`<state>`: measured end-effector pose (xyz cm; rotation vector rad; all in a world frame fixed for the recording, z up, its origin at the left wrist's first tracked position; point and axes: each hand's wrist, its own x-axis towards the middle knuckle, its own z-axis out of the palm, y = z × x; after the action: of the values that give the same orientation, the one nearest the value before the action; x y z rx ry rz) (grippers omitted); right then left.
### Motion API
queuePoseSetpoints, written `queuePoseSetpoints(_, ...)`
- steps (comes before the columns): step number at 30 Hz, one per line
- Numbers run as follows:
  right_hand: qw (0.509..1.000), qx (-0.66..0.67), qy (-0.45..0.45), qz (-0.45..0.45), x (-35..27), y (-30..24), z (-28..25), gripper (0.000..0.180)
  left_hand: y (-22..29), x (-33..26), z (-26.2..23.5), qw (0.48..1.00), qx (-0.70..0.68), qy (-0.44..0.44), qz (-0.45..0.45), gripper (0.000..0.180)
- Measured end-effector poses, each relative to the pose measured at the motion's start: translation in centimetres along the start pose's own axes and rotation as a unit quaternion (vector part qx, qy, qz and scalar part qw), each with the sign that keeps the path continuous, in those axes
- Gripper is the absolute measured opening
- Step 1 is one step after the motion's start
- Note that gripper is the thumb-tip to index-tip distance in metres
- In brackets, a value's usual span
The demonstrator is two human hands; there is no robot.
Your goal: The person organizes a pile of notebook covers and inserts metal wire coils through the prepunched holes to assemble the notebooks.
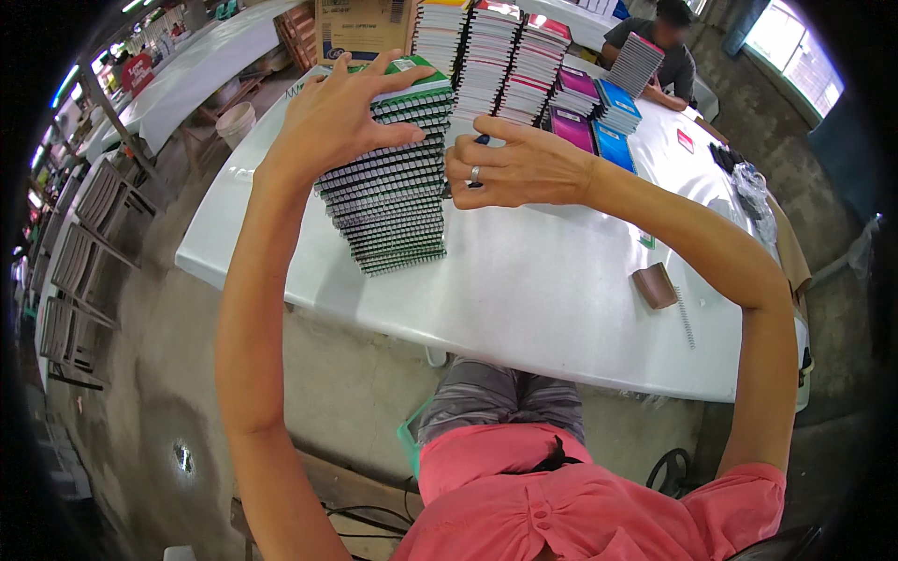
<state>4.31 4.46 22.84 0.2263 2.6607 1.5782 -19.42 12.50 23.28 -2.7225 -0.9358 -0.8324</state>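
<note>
A tall, leaning stack of green-covered spiral notebooks (402,201) stands on the white table, its wire bindings facing me. My left hand (341,117) rests spread over the top of this stack, fingers across the upper cover and thumb against the bindings. Just right of the bindings is my right hand (519,168), closed, with a ring on one finger. Something small and dark blue shows between its curled fingers; I cannot make out what it is. Whether the right fingertips touch the notebooks is hidden.
Behind stand tall notebook stacks (486,65), a cardboard box (363,28), and purple (572,128) and blue notebooks (614,145). At right lie a brown curved piece (654,286) and a loose wire coil (686,318). Across the table (524,290), another person (655,51) holds a notebook.
</note>
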Motion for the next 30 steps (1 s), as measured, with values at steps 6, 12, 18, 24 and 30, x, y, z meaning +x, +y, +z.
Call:
queuePoseSetpoints(6, 0.913, 0.042, -0.345, 0.214, 3.7, -4.9, -3.8, 0.015, 0.0, -0.1, -0.2, 1.000, 0.010, -0.008, -0.005, 0.072)
queuePoseSetpoints(12, 0.978, 0.056, -0.131, 0.149, 0.9, -1.9, -2.7, 0.017, -0.2, 0.0, 0.4, 1.000, 0.004, 0.012, 0.006, 0.067)
queuePoseSetpoints(18, 0.998, 0.032, -0.048, 0.032, 1.1, -1.8, -0.9, 0.027, -0.2, -0.3, 0.2, 1.000, 0.006, 0.024, 0.018, 0.067)
queuePoseSetpoints(24, 0.999, -0.011, -0.039, 0.009, 1.0, -1.4, -0.4, 0.022, -0.3, -0.1, 0.3, 1.000, 0.004, 0.022, 0.017, 0.068)
queuePoseSetpoints(30, 0.999, 0.001, -0.048, -0.021, 0.9, -1.1, -0.3, 0.021, -0.2, 0.0, 0.2, 1.000, -0.009, 0.022, 0.018, 0.068)
